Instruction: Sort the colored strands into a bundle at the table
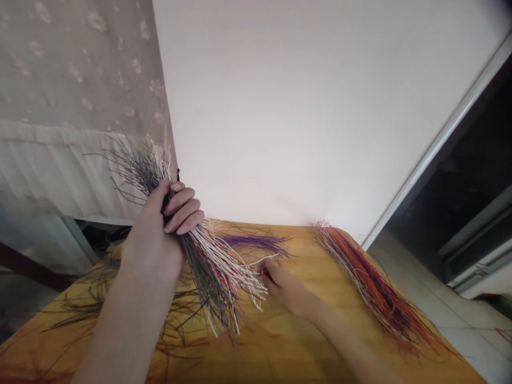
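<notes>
My left hand is closed around the middle of a thick bundle of thin wires, holding it tilted above the table. White, grey and a few red strands fan out below the fist, and loose dark ends spread out above it. To the right of the bundle's lower ends, my right hand has its fingertips pinched together at a white wire that sticks out from the rest. The fingertips partly hide where that strand is gripped.
On the wooden table, a bundle of orange, red and white wires lies along the right side. Purple wires lie near the back edge. Dark loose wires are scattered at the left. A white wall stands behind.
</notes>
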Tool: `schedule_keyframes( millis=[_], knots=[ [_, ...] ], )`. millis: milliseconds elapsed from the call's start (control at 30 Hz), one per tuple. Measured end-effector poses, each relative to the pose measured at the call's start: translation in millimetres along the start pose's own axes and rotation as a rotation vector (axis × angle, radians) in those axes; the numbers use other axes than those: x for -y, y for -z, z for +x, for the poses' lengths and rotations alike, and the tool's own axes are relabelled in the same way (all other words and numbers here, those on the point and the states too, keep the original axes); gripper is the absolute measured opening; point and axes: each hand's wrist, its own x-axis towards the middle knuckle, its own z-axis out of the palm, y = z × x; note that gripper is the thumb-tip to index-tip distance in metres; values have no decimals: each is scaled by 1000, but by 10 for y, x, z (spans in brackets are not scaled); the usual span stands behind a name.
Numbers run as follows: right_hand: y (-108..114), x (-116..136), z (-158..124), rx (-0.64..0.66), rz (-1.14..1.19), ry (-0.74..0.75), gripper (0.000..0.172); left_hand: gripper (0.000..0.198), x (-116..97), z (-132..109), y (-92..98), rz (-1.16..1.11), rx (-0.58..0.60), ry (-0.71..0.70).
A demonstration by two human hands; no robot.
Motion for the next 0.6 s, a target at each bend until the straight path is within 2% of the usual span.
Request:
schedule_keyframes(
  millis=[133,267,333,433,533,600],
  knots=[
    [-111,3,80,-35,-15,57,26,38,6,10,3,-15,-16,-14],
    [-132,139,-22,-14,-107,121,30,38,2,0,1,-12,-49,-18],
    [-222,237,-103,33,-172,148,28,36,1,-12,-9,-16,-73,-27],
    [-445,369,-182,111,-309,164,36,34,8,-16,-12,-26,-89,-34],
    [-630,427,-160,197,-442,100,40,37,18,5,18,-20,-52,-15],
    [-674,419,-120,270,-470,56,40,38,21,18,36,-14,-37,-12]
  ],
)
